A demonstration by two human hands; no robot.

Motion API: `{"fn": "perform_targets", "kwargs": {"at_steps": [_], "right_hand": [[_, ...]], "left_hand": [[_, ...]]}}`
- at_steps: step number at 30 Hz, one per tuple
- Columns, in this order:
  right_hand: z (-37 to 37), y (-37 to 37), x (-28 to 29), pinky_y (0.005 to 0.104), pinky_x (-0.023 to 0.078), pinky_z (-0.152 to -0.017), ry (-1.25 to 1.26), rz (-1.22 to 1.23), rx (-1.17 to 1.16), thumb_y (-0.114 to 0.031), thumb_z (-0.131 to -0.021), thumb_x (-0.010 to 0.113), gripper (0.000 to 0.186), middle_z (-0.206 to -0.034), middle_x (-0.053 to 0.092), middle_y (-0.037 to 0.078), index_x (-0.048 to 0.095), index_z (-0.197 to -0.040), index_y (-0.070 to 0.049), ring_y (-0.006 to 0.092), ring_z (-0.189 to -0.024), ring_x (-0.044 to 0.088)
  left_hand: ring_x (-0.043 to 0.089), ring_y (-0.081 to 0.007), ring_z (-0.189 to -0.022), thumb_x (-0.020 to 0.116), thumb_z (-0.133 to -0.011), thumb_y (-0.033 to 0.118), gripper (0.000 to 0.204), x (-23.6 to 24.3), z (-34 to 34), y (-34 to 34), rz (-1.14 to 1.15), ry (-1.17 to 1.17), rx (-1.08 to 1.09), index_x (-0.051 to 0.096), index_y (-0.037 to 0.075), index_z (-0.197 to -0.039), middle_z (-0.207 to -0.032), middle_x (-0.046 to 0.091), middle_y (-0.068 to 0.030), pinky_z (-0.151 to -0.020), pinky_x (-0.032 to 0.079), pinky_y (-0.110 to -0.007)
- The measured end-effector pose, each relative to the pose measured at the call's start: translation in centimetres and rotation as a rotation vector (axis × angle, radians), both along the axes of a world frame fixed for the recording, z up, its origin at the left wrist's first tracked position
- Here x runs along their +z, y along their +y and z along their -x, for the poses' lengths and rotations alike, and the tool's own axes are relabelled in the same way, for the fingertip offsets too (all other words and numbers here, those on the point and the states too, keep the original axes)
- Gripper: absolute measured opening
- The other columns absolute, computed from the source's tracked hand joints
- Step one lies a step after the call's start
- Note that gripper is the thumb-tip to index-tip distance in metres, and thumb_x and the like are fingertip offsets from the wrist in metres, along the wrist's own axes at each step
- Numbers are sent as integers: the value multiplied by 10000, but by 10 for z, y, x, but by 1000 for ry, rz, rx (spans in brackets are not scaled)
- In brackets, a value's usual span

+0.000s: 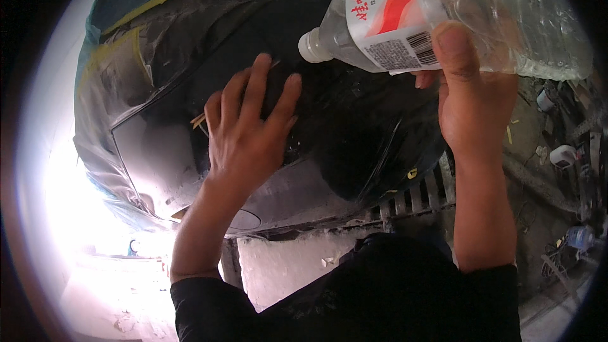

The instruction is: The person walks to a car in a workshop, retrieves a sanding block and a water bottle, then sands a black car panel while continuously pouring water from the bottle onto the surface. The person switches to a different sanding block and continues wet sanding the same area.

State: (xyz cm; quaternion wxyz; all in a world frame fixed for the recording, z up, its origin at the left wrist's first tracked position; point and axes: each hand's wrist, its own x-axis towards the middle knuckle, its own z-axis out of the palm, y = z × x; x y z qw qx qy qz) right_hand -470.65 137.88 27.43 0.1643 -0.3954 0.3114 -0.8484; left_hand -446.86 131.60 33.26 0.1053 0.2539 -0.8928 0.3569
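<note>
My right hand (472, 101) grips a large clear plastic bottle (494, 19) with a red and white label, held nearly horizontal, its white-topped neck pointing left over the dark panel. My left hand (250, 120) is spread with bent fingers at the glossy black vehicle body panel (342, 152), fingertips on or just above it, a little left of and below the bottle's neck. A small tan strip (198, 120) shows beside my left hand, partly hidden. Whether any liquid is leaving the bottle I cannot make out.
Plastic sheeting (95, 152) with yellow tape covers the vehicle's upper and left parts. A slatted grate (418, 190) lies below the panel. At right are a white jug (562, 156), a clear blue bottle (579, 238) and clutter on the floor. Bright light fills the left.
</note>
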Motion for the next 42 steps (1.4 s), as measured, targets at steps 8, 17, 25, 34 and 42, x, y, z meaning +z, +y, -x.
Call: {"fn": "perform_targets", "kwargs": {"at_steps": [8, 17, 25, 34, 42], "right_hand": [[-4, 0, 1, 275, 495, -529, -21, -2, 30, -351, -899, 750, 565, -939, 672, 110, 519, -1262, 16, 168, -697, 648], [-2, -4, 1, 285, 489, -532, -24, 66, 51, -333, -910, 741, 526, -931, 671, 110, 542, -1238, 26, 178, -695, 642], [-7, -2, -2, 287, 505, -534, -31, -2, -2, -346, -917, 731, 558, -946, 679, 129, 520, -1265, 36, 179, -708, 656], [3, -1, -8, 282, 509, -541, -29, -20, -41, -384, -919, 720, 544, -922, 682, 129, 560, -1227, 35, 170, -684, 655], [4, -7, -7, 275, 513, -560, -18, -53, -54, -372, -940, 695, 478, -899, 689, 139, 595, -1180, 29, 174, -683, 652]], "left_hand": [[482, -319, -1271, 789, -763, 184, 565, -2, 4, -1, -12, 23, -25, 620, 197, -1302, -1453, 482, -171, -954, 396, -481], [482, -328, -1277, 808, -740, 184, 604, 0, 22, -9, -13, 28, -58, 615, 212, -1311, -1470, 467, -177, -970, 392, -479], [476, -332, -1276, 775, -771, 178, 543, 0, -5, -3, -13, 12, -10, 630, 200, -1294, -1453, 480, -173, -962, 398, -479], [480, -330, -1251, 770, -778, 193, 555, -4, -8, 0, 2, 6, 25, 621, 204, -1313, -1438, 486, -170, -965, 391, -473], [483, -340, -1265, 776, -762, 174, 567, 0, 24, -10, 15, 49, -74, 616, 203, -1305, -1464, 474, -177, -979, 389, -475]]}}
